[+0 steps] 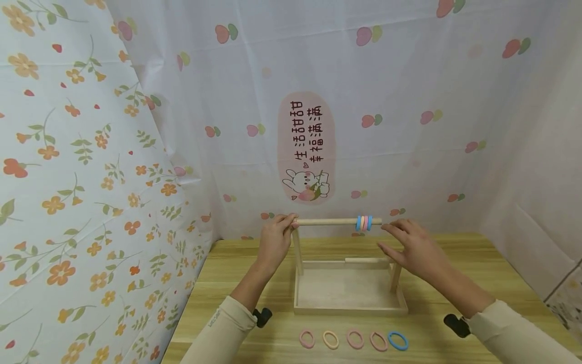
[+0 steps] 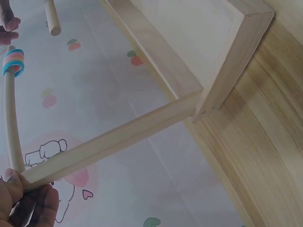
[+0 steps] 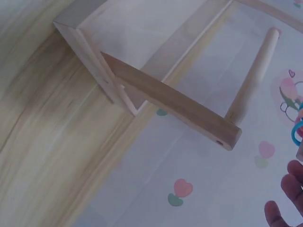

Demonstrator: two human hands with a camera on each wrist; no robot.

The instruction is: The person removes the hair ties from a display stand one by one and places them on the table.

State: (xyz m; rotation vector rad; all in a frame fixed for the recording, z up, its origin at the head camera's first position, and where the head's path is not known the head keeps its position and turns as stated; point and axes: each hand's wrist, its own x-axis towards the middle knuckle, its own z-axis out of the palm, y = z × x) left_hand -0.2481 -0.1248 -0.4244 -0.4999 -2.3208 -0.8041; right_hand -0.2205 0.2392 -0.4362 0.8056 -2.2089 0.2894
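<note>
My left hand [image 1: 275, 241] pinches the top of the left post [image 2: 113, 139] of a wooden rack, where the upper rod [image 1: 325, 221] meets it. Several hair ties [image 1: 364, 223] in blue, yellow and pink are bunched near the rod's free right end. Just beyond that end is my right hand [image 1: 416, 248], fingers apart and nothing between them. In the right wrist view only the fingertips [image 3: 293, 182] show at the edge. A shorter rod [image 3: 255, 75] runs from the right post [image 3: 175, 101], lower than the upper one.
The rack's shallow tray base [image 1: 350, 309] stands on the wood-grain table [image 1: 241, 258]. In front of it lies a row of loose ties: a pink one [image 1: 307, 339], a yellow one [image 1: 331, 339], more pink, and a blue one [image 1: 398, 340]. Printed cloth [image 1: 254, 76] hangs behind.
</note>
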